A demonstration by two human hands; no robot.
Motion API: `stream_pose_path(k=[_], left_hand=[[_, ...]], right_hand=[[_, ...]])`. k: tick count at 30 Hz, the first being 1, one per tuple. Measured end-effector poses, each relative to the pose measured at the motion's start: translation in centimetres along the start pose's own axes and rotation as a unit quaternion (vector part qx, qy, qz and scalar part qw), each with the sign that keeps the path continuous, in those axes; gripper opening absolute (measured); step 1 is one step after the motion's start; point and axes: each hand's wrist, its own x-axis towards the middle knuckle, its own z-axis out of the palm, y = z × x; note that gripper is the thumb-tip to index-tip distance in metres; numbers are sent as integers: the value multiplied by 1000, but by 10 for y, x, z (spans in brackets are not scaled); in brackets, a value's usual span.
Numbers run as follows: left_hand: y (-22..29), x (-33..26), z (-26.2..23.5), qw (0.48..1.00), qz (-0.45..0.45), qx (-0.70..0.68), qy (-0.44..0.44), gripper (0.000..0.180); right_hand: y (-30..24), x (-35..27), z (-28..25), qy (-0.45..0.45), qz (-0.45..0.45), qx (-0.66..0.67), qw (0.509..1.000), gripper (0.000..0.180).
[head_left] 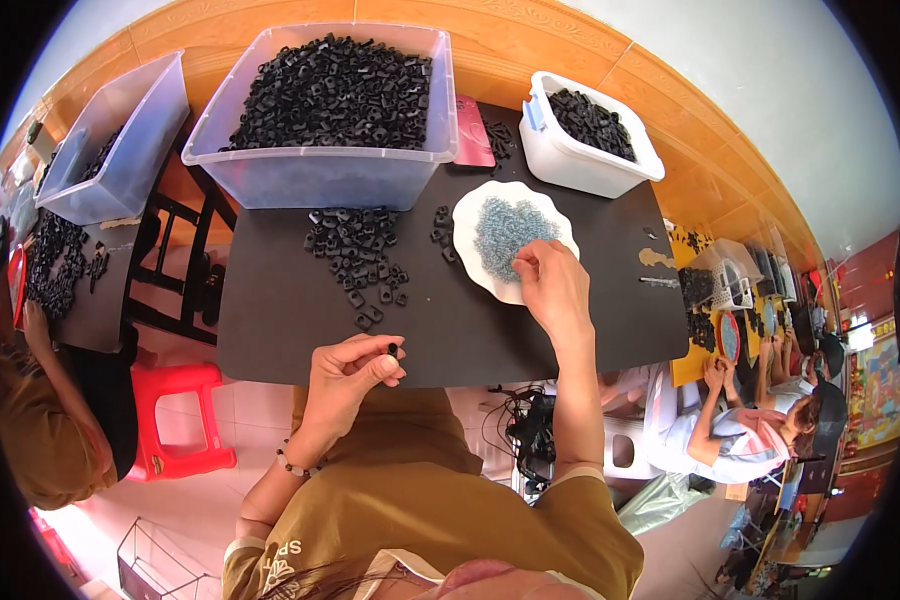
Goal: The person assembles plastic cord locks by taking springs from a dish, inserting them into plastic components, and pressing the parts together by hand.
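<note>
Dark brown and smooth, the desk (270, 300) spreads out in front of the person, and it's a busy one! Biggest on it is the clear plastic bin (310, 178) at the far left, heaped with black parts (335, 90). Over at the far right stands the white tub (575, 165), black pieces (590, 122) piled inside. Nearer than the tub sits the white plate (465, 235) with its wavy rim. In front of the bin, a loose scatter (355, 245) of black parts trails toward the near edge.

Now to the hands! The left hand (355, 375) is up at the near edge of the desk, its grip closed, thumb against fingers. The right hand (550, 285) reaches over the plate, fingertips bunched low; whether that grip is closed on anything, I cannot tell. Between bin and tub lies a flat pink object (474, 135). Smaller now: a little black piece (392, 350) stands upright in the left grip. Tiniest of all, pale bluish bits (510, 228) crowd the plate, right by those right-hand fingertips!
</note>
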Motion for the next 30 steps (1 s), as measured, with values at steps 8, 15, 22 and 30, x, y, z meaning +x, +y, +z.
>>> stream_pose_path(k=[8,15,22,30], left_hand=[[2,-2,-1,996,-62,-58,22,24],[3,-5,-1,996,-65,-52,22,25],[5,-6,-2,997,-48,-50,29,24],[7,-6,-1,998,-49,-28,24,24]], right_hand=[[-3,0,-2,37,-19,98,994,8],[5,12,11,39,-79,40,995,10],[7,16,6,10,-47,100,994,7],[11,15,-5,54,-78,119,988,11]])
